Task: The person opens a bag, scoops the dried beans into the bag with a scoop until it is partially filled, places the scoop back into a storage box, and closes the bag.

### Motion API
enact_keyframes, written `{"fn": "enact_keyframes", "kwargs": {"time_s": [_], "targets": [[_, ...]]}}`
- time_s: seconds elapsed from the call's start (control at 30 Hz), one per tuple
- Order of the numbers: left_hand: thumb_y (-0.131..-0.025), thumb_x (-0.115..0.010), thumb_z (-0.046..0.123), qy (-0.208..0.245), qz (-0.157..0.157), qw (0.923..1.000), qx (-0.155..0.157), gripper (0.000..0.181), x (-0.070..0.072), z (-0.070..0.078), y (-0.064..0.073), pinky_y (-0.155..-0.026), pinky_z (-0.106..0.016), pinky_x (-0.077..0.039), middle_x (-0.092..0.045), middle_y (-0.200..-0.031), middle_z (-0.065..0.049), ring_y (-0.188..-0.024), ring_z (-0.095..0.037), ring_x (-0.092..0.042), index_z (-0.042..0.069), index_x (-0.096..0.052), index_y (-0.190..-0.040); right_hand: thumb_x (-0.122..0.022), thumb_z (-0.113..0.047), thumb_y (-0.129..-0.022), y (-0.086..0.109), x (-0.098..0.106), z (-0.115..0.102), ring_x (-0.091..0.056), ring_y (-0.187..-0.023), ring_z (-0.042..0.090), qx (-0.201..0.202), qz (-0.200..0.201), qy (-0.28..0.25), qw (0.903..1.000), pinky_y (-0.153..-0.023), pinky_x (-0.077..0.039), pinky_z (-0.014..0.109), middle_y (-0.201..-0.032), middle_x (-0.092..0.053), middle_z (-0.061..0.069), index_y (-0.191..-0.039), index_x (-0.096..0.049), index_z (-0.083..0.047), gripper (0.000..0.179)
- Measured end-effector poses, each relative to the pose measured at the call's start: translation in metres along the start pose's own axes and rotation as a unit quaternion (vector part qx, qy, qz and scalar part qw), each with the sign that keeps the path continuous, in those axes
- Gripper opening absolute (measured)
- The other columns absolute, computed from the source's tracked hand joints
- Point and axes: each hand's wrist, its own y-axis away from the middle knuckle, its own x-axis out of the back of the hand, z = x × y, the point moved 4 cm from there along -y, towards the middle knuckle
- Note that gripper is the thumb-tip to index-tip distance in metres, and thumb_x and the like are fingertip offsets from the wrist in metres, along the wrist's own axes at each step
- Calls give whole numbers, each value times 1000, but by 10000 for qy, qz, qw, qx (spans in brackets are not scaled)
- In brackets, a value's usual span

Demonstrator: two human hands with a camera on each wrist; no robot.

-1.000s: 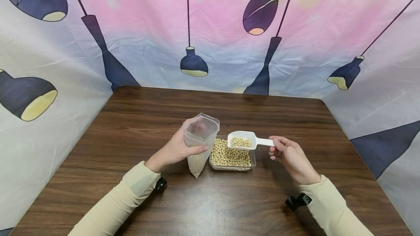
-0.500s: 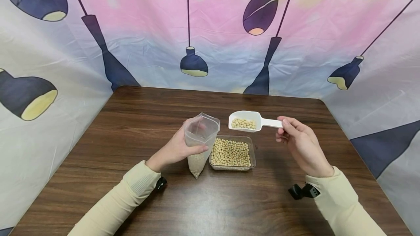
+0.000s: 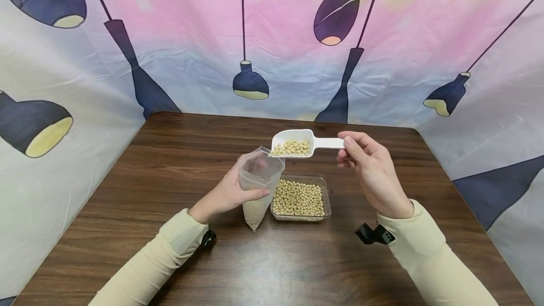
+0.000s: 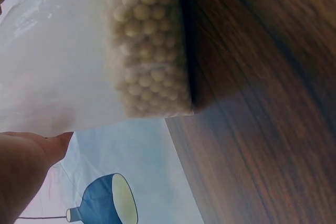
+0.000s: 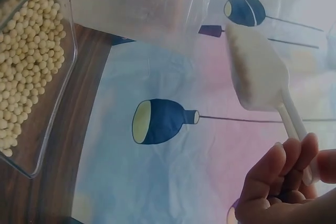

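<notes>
My left hand (image 3: 231,190) grips a clear plastic bag (image 3: 260,174) that stands on the table with its mouth open. Pale round soybeans (image 4: 147,40) fill the bottom of the bag, as the left wrist view shows. By its handle, my right hand (image 3: 376,169) pinches a white scoop (image 3: 312,138) holding a small heap of soybeans (image 3: 293,148). The scoop's lip is over the right rim of the bag's mouth, roughly level. Just right of the bag sits a clear rectangular container (image 3: 327,197) with soybeans (image 5: 31,51) in it, below the scoop.
The dark wooden table (image 3: 191,145) carries the bag and container. Behind and beside it hangs a cloth backdrop (image 3: 191,70) printed with lamps. A black wrist device (image 3: 374,234) hangs under the right sleeve.
The right hand has lifted the loaded scoop from above the container, then carried it left to the bag's mouth. The left hand and bag have stayed in place.
</notes>
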Motion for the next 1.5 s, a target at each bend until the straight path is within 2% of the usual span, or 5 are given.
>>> {"fn": "enact_keyframes", "kwargs": {"time_s": [0.53, 0.97, 1.27, 1.43, 1.5], "targets": [[-79, -81, 9, 34, 41, 10000, 65, 85, 0, 0, 0, -91, -42, -49, -48, -131, -7, -114, -24, -52, 22, -32, -148, -56, -17, -100, 3, -10, -14, -58, -74, 14, 618, 256, 921, 9935, -70, -52, 26, -79, -60, 5, -112, -62, -3, 20], [-79, -81, 13, 14, 69, 9998, 206, 84, 2, -2, 1, -92, -47, -47, -47, -134, -7, -115, -25, -51, 22, -32, -148, -55, -15, -100, 9, -14, -20, -58, -75, 21, 1046, 367, 1722, 9788, -70, -51, 26, -80, -60, 9, -111, -63, -3, 18], [-80, -80, 11, -38, 51, 10000, 45, 85, 2, -1, 1, -93, -45, -47, -50, -130, -9, -114, -26, -53, 22, -31, -148, -54, -7, -100, 13, -19, -27, -58, -75, 17, 1902, 326, 2425, 9508, -68, -50, 23, -80, -60, 12, -111, -63, 2, 17], [-80, -79, 10, -78, 26, 10000, -53, 84, 1, 0, 2, -90, -42, -48, -52, -128, -9, -110, -27, -55, 22, -31, -148, -54, 2, -97, 18, -11, -37, -58, -75, 14, 2678, 757, 2604, 9245, -64, -45, 20, -80, -61, 10, -110, -64, 6, 17], [-80, -79, 10, -73, 23, 9999, -74, 84, 1, 0, 2, -90, -41, -48, -52, -128, -9, -110, -28, -54, 22, -31, -148, -54, 4, -96, 21, -3, -40, -58, -74, 13, 2776, 956, 2696, 9171, -62, -43, 19, -80, -60, 10, -109, -65, 6, 17]]}}
